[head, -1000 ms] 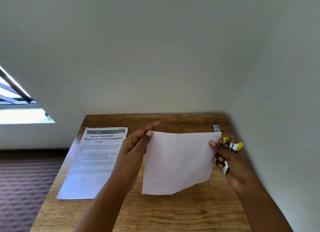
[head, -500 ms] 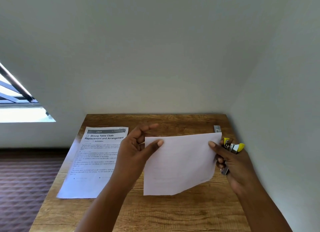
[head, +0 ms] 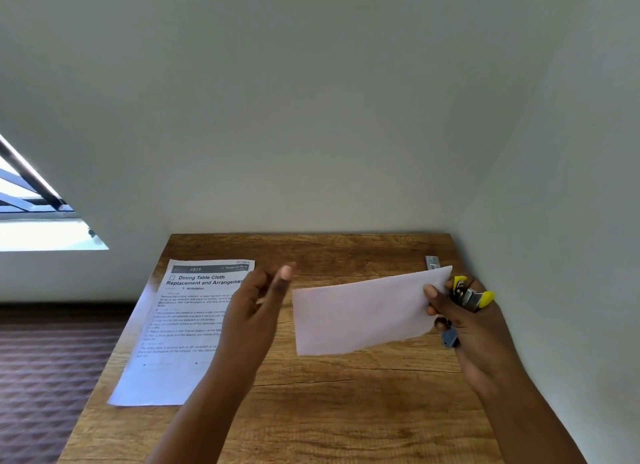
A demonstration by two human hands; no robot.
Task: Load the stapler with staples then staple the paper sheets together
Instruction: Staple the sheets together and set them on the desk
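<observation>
Pinching the right edge of the blank sheet (head: 363, 313) with our right hand (head: 474, 328), thumb on the near face, we carry it above the table (head: 311, 411) while the same hand's curled fingers (head: 437, 310) also clasp the yellow stapler (head: 472, 299) against the palm. Our left hand (head: 252, 311) is off the paper, just beside its free left edge, blurred, with fingers loose and holding nothing.

We judge the sheet to be nearly weightless and limp: held by one edge only, it sags and its lower corner droops toward the table. It will bend at the slightest push, so it needs support at both edges, or to be laid flat, before it can be squared up. The printed sheet (head: 187, 325) lies flat on the table's left side, hanging slightly past the edge; it is equally thin and best lifted by a corner or slid.

The stapler is small, rigid and far heavier than paper, probably smooth plastic and metal; sharing one hand with the sheet is awkward. A small grey strip (head: 432, 262), perhaps staples, lies at the far right by the wall. We cannot tell whether the stapler is loaded.
</observation>
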